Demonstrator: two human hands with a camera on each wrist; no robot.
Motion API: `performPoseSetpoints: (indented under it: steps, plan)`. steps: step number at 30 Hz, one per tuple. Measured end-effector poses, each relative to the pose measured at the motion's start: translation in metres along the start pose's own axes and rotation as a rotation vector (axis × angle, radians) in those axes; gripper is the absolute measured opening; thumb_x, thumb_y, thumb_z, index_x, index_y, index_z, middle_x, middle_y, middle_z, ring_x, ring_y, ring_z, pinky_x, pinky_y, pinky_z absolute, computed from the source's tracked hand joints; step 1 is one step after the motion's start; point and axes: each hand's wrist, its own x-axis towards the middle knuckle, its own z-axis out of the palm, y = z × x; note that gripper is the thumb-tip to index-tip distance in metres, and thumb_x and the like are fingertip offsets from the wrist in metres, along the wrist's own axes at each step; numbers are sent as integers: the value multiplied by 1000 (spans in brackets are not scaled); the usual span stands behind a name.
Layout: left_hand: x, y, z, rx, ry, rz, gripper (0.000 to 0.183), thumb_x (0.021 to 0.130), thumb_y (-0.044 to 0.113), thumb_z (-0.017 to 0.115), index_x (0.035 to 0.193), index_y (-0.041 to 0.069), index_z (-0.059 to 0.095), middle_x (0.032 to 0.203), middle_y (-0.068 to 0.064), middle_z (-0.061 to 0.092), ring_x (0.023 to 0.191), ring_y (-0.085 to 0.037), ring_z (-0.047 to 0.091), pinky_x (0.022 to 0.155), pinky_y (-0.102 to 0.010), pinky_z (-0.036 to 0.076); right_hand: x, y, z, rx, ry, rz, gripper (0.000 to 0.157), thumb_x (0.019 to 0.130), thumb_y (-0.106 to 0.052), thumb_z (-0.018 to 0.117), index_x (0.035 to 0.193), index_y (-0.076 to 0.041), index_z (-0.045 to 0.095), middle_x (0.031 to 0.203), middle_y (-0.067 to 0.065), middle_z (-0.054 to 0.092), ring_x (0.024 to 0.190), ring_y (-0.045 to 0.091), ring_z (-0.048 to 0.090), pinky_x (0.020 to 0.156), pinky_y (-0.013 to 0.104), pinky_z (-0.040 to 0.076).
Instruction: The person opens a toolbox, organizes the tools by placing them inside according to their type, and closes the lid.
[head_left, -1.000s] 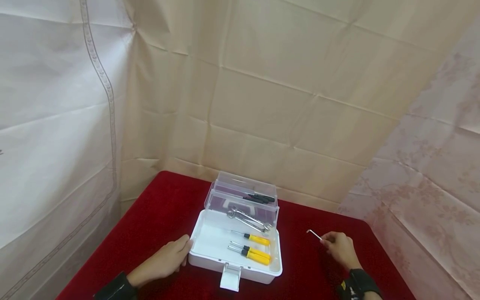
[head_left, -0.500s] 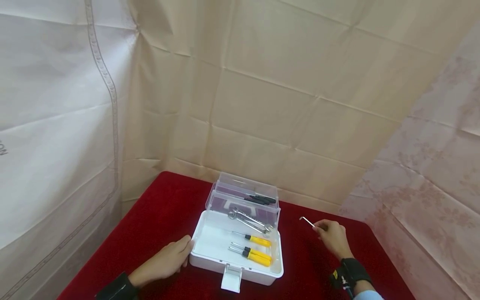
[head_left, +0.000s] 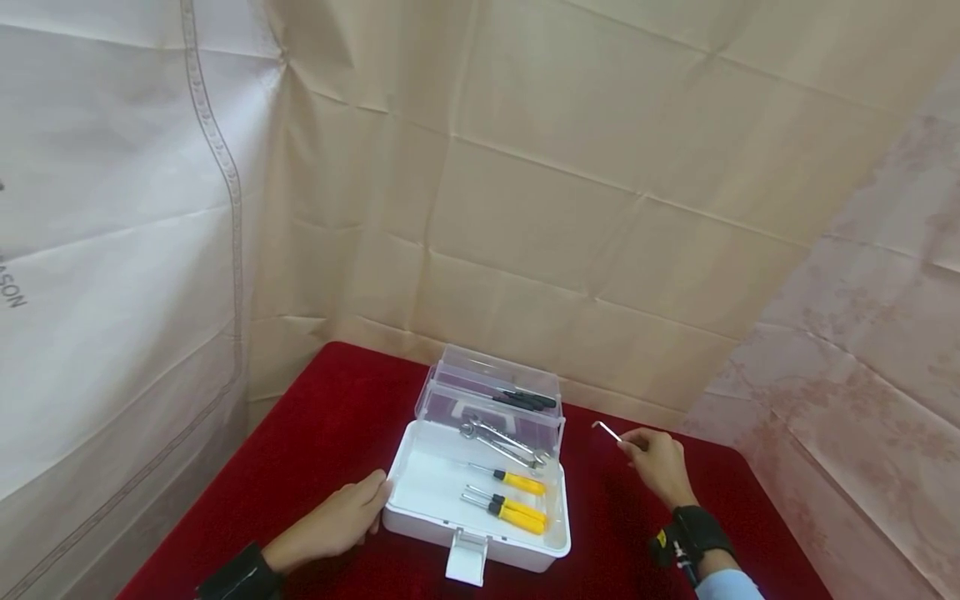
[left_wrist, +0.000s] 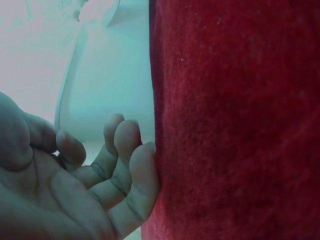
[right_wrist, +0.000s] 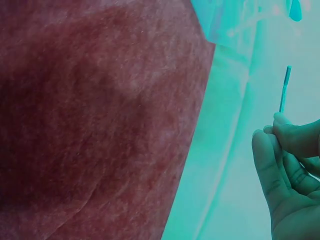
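Note:
My right hand [head_left: 658,467] pinches a small L-shaped hex key [head_left: 606,431] between thumb and fingertips, above the cloth to the right of the toolbox. In the right wrist view the hex key [right_wrist: 285,89] sticks up from the fingertips. With thumb at the rim and fingers curled against the outer wall, my left hand [head_left: 341,517] holds the left side of the white toolbox [head_left: 420,475]. Its lid stands open. Inside lie several yellow-handled screwdrivers [head_left: 521,520] and silver wrenches [head_left: 502,442]. The left wrist view shows the left fingers [left_wrist: 142,175] beside the box wall.
Black-handled tools [head_left: 528,400] lie in the clear lid [head_left: 480,379] at the back. The latch flap [head_left: 467,558] hangs at the box's front. Red cloth [head_left: 330,400] covers the table, and beige sheets [head_left: 525,208] hang behind it.
My right hand has moved left and away from me with the hex key, closer to the toolbox. The left hand stays on the toolbox. The view has shifted slightly.

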Motion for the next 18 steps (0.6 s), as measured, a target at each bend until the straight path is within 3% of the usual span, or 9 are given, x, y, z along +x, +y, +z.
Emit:
performPoseSetpoints:
  steps: [18]
  plan:
    - [1, -2, 3, 6, 8, -1, 25, 108, 31, 35, 94, 13, 45, 69, -4, 54, 50, -16, 50, 46, -28, 40, 15, -30, 0, 49, 28, -51, 14, 90, -13, 70, 97, -2, 72, 85, 12, 71, 65, 16, 66, 57, 26, 51]
